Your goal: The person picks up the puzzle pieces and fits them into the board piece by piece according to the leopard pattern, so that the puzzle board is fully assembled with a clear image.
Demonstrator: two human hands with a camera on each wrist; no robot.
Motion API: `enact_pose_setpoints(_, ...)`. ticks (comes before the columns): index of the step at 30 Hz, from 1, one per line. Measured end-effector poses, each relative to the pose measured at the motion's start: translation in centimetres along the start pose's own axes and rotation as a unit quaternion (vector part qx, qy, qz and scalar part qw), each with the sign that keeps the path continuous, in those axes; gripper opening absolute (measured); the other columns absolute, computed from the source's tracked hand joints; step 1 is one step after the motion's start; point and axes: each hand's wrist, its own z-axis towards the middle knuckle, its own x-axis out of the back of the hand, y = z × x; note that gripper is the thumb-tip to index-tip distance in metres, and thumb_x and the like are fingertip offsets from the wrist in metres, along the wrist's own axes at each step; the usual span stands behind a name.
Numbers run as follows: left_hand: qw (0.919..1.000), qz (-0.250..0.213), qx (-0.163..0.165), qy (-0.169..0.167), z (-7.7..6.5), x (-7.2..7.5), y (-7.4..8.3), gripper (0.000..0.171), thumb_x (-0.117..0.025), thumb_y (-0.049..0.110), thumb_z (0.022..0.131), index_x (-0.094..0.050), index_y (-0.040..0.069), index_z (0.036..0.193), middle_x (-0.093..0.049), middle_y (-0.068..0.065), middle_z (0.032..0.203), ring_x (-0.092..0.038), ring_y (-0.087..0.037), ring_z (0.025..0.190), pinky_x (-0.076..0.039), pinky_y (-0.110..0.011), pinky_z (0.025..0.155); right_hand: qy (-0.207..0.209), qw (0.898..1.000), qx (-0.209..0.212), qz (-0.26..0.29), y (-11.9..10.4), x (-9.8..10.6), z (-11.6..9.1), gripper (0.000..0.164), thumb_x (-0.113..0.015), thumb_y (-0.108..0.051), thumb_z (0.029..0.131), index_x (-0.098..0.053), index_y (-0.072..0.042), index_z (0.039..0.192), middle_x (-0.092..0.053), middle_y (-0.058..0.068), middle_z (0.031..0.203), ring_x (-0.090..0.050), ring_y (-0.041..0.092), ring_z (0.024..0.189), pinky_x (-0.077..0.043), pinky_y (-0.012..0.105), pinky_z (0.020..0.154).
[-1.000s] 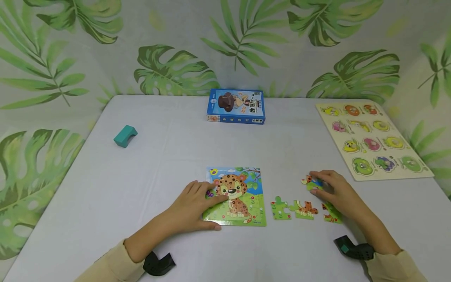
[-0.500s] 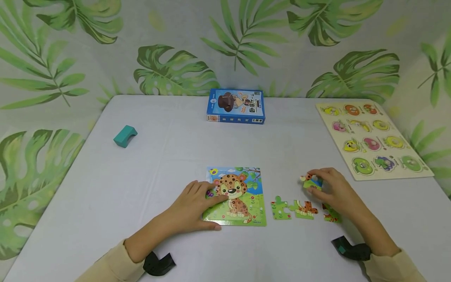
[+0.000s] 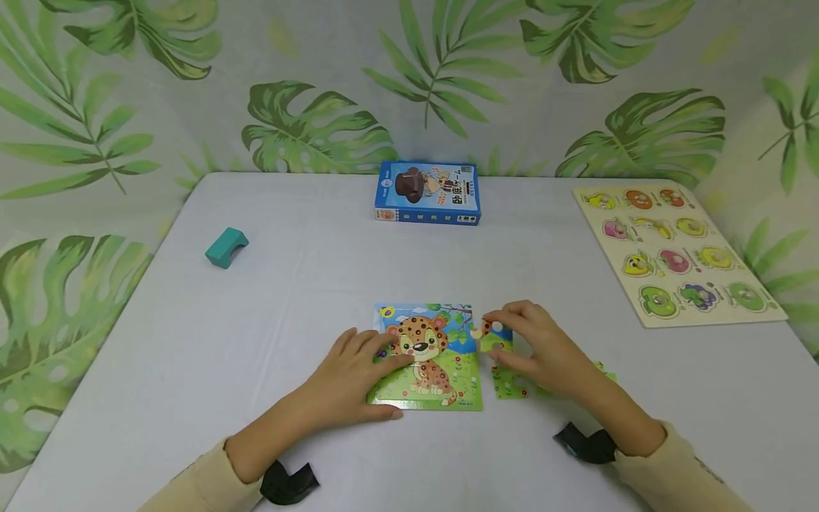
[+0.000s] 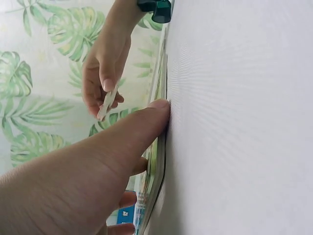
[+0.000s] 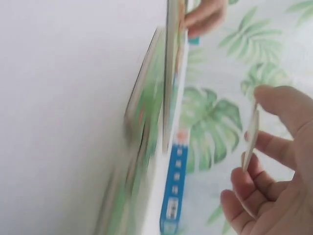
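Observation:
A square leopard jigsaw puzzle (image 3: 457, 387) lies on the white table. My left hand (image 3: 345, 377) rests on its left side, fingers spread over the picture and thumb along the near edge. My right hand (image 3: 547, 352) pinches a jigsaw piece (image 3: 495, 340) between thumb and fingers, beside the puzzle's right edge. The right wrist view shows that piece (image 5: 252, 139) edge-on, raised off the table. Under the right hand lies a green loose piece (image 3: 510, 385); other loose pieces are mostly hidden by that hand and forearm.
A blue game box (image 3: 427, 193) lies at the back middle. To the right is a cream fruit knob-puzzle board (image 3: 687, 284), and at the far left a teal arch block (image 3: 227, 247). A leaf-patterned cloth (image 3: 473, 128) hangs behind the table.
My right hand has lifted the jigsaw piece and carried it left to the puzzle's right edge, covering some loose pieces. The left hand stays in place.

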Motion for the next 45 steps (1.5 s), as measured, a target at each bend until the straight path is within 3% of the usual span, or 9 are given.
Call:
enact_pose_setpoints(5, 0.9995, -0.019, -0.026, -0.001, 0.3, 0.0, 0.1, 0.072, -0.053, 0.063, 0.077, -0.044, 0.018, 0.133, -0.036, -0.003, 0.138, -0.029, -0.024, 0.126, -0.015, -0.042, 0.104, -0.012, 0.999, 0.028, 0.016, -1.1, -2.0, 1.2, 0.046, -0.073, -0.019, 0.075, -0.057, -0.009, 0.117, -0.048, 0.003, 0.104, -0.043, 0.015, 0.095, -0.043, 0.032, 0.074)
enact_pose_setpoints(12, 0.9969, -0.07, -0.033, -0.007, 0.9, -0.3, 0.5, 0.071, -0.054, 0.059, 0.079, -0.046, 0.009, 0.128, -0.039, -0.002, 0.134, -0.029, -0.018, 0.126, -0.021, -0.03, 0.104, -0.041, 0.999, -0.005, 0.007, -1.4, -4.1, 1.8, 0.043, -0.072, -0.027, 0.076, -0.061, -0.01, 0.114, -0.049, 0.0, 0.104, -0.045, 0.015, 0.096, -0.042, 0.032, 0.076)
enact_pose_setpoints(21, 0.9993, -0.014, -0.035, 0.005, 2.0, -0.9, 0.9, 0.076, -0.044, 0.068, 0.078, -0.034, 0.025, 0.14, -0.042, 0.001, 0.117, -0.039, -0.016, 0.104, -0.034, -0.034, 0.088, -0.064, 0.997, -0.031, -0.032, -1.7, -5.0, 2.2, 0.043, -0.072, -0.031, 0.076, -0.063, -0.012, 0.114, -0.05, -0.002, 0.097, -0.043, 0.014, 0.087, -0.039, 0.03, 0.071)
enact_pose_setpoints(24, 0.9992, 0.01, -0.038, 0.004, 2.4, -0.9, 0.9, 0.073, -0.043, 0.068, 0.079, -0.036, 0.026, 0.139, -0.041, 0.0, 0.113, -0.038, -0.015, 0.097, -0.034, -0.033, 0.083, -0.067, 0.996, -0.042, -0.032, -1.7, -5.1, 2.3, 0.042, -0.072, -0.031, 0.076, -0.064, -0.013, 0.114, -0.05, -0.003, 0.098, -0.043, 0.014, 0.087, -0.038, 0.03, 0.071)
enact_pose_setpoints(28, 0.9991, 0.02, -0.037, 0.007, 2.6, -0.8, 0.9, 0.07, -0.044, 0.066, 0.08, -0.041, 0.025, 0.136, -0.039, -0.001, 0.114, -0.037, -0.017, 0.099, -0.032, -0.035, 0.087, -0.083, 0.995, -0.047, -0.043, -1.8, -5.0, 2.4, 0.043, -0.069, -0.033, 0.078, -0.063, -0.015, 0.116, -0.048, -0.003, 0.098, -0.041, 0.014, 0.086, -0.036, 0.03, 0.072)
enact_pose_setpoints(32, 0.9993, 0.009, -0.035, 0.005, 2.7, -0.7, 0.9, 0.068, -0.046, 0.064, 0.08, -0.042, 0.025, 0.136, -0.039, -0.001, 0.116, -0.035, -0.019, 0.106, -0.03, -0.037, 0.091, -0.122, 0.989, -0.058, -0.067, -2.0, -4.4, 2.1, 0.05, -0.062, -0.043, 0.082, -0.054, -0.02, 0.126, -0.046, 0.003, 0.115, -0.041, 0.022, 0.103, -0.031, 0.041, 0.087)
enact_pose_setpoints(36, 0.9993, -0.002, -0.036, 0.004, 2.7, -0.6, 1.0, 0.068, -0.048, 0.062, 0.081, -0.042, 0.024, 0.136, -0.039, -0.001, 0.116, -0.035, -0.021, 0.109, -0.029, -0.038, 0.093, -0.164, 0.981, -0.072, -0.071, -2.0, -4.0, 1.5, 0.057, -0.052, -0.051, 0.085, -0.042, -0.026, 0.135, -0.032, 0.01, 0.137, -0.022, 0.033, 0.126, -0.009, 0.056, 0.099)
enact_pose_setpoints(40, 0.9993, -0.003, -0.037, 0.001, 2.6, -0.6, 0.9, 0.068, -0.048, 0.062, 0.081, -0.041, 0.023, 0.137, -0.039, -0.002, 0.117, -0.035, -0.021, 0.11, -0.028, -0.039, 0.094, -0.18, 0.98, -0.068, -0.057, -1.7, -4.1, 1.1, 0.061, -0.047, -0.053, 0.087, -0.033, -0.027, 0.14, -0.021, 0.01, 0.144, -0.014, 0.035, 0.13, -0.001, 0.058, 0.1)
enact_pose_setpoints(45, 0.9988, -0.032, -0.038, -0.004, 2.3, -0.7, 0.5, 0.069, -0.049, 0.061, 0.081, -0.041, 0.02, 0.136, -0.04, -0.002, 0.121, -0.035, -0.021, 0.114, -0.028, -0.04, 0.097, -0.163, 0.984, -0.064, -0.023, -1.6, -4.0, 0.9, 0.067, -0.052, -0.05, 0.085, -0.03, -0.021, 0.142, -0.023, 0.01, 0.143, -0.015, 0.033, 0.131, 0.001, 0.057, 0.1)
